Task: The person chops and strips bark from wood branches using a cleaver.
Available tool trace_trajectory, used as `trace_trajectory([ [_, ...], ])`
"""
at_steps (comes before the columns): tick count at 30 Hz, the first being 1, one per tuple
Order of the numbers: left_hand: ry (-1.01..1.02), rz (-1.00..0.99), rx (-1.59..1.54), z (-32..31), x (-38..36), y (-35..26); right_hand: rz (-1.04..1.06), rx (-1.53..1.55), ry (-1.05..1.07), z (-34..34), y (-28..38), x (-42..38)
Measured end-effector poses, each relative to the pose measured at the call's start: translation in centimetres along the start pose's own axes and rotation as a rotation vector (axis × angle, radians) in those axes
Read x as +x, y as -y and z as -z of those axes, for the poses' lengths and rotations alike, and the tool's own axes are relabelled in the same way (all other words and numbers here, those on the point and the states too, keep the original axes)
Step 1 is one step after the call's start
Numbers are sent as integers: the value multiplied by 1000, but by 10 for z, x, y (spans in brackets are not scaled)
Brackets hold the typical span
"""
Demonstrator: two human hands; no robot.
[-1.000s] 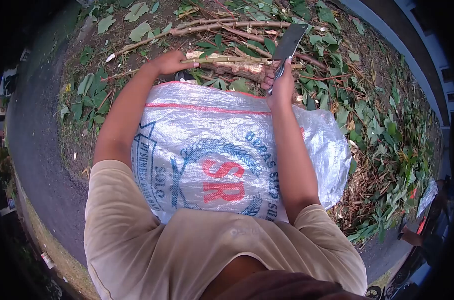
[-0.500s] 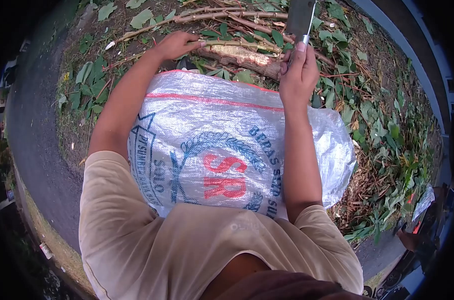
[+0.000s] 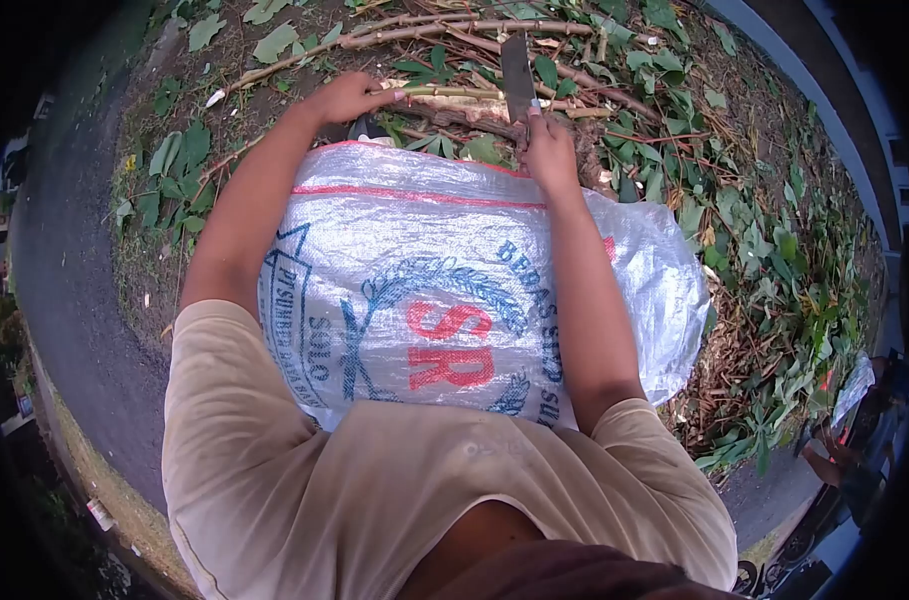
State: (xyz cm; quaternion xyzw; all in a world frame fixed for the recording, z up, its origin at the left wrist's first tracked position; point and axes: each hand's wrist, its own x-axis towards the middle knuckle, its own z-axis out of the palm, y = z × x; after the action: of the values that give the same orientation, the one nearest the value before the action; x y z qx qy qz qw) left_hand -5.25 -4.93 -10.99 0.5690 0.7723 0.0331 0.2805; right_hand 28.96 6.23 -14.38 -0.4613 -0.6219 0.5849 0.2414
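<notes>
My left hand (image 3: 352,98) is closed on the left end of a thin green-brown stem (image 3: 454,92), which lies across a thick log (image 3: 464,121) with a pale, chipped top. My right hand (image 3: 547,148) grips the handle of a broad cleaver (image 3: 517,75). Its blade points away from me and crosses the stem near the log's right part. A silvery woven sack (image 3: 424,235) with red and blue print spreads over my lap, below both hands.
Long cut branches (image 3: 414,37) lie on the soil beyond the log. Green leaves and chopped stems (image 3: 744,370) pile up at the right. A paved road (image 3: 69,290) runs along the left. At the lower right, part of another person (image 3: 834,460) shows.
My right hand and the cleaver have moved left and down, from above the log to the stem. My left hand has shifted slightly down and still holds the stem.
</notes>
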Motion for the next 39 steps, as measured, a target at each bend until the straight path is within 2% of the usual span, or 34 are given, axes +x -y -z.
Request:
trace_trajectory([
  [1, -94, -67, -11, -4, -1, 4, 5, -2, 1, -1, 9, -4],
  [2, -190, -131, -22, -6, -1, 9, 68, 61, -98, -4, 18, -8],
  [3, -195, -128, -22, -3, -4, 5, 131, 125, -194, -5, 25, -11],
  [6, -166, -157, -52, 1, -1, -18, 221, 206, -233, -7, 42, -24],
  [8, -153, -323, 115, -13, 13, -25, 313, 239, -268, -10, 45, -27],
  [9, -152, -320, 107, -19, 15, -30, 309, 232, -263, -10, 40, -25],
  [11, -299, -206, 226, -27, 15, -35, 392, 27, -247, -13, 20, -14],
  [12, -246, -163, 206, -20, 18, -29, 376, -201, -235, -11, 12, -11],
  [13, -243, -168, 213, -16, 27, -14, 373, -195, -242, -13, 4, -10],
  [15, -165, 63, 119, -20, 43, 30, 221, -646, -61, -16, -7, -10],
  [16, -165, 94, 111, -28, 45, 53, 86, -627, 5, -17, 18, -24],
  [18, -172, 128, 106, -26, 37, 80, 100, -634, 6, -20, -5, -10],
  [20, 12, 196, 136, -26, 14, 88, 113, -645, 21, -21, -12, -5],
  [21, 13, 199, 138, -22, 5, 84, 101, -618, 19, -18, -7, -7],
  [23, 342, 458, -146, -11, -9, 71, 90, -590, 14, -15, -6, -8],
  [27, 356, 430, -187, -8, -8, 81, 13, -491, 43, -11, -6, -1],
  [29, 66, 292, -53, -3, -1, 86, 3, -449, 36, -11, -4, -3],
  [30, -137, 250, -17, 4, -12, 69, 118, -434, -30, -9, 1, -9],
  [31, -138, 245, -12, 1, -11, 64, 235, -419, -97, -8, 13, -16],
  [33, -418, 27, -32, -8, -12, 59, 281, -362, -93, -1, 49, -36],
  [34, -416, 40, -38, -10, -12, 59, 323, -306, -81, -1, 65, -46],
  [36, -54, 96, 40, -5, -7, 60, 398, -293, -103, -4, 78, -56],
  [37, -52, 98, 39, -5, -6, 59, 477, -279, -143, -6, 80, -58],
  [39, 48, 112, 76, -5, -3, 54, 467, -292, -154, -12, 63, -52],
])
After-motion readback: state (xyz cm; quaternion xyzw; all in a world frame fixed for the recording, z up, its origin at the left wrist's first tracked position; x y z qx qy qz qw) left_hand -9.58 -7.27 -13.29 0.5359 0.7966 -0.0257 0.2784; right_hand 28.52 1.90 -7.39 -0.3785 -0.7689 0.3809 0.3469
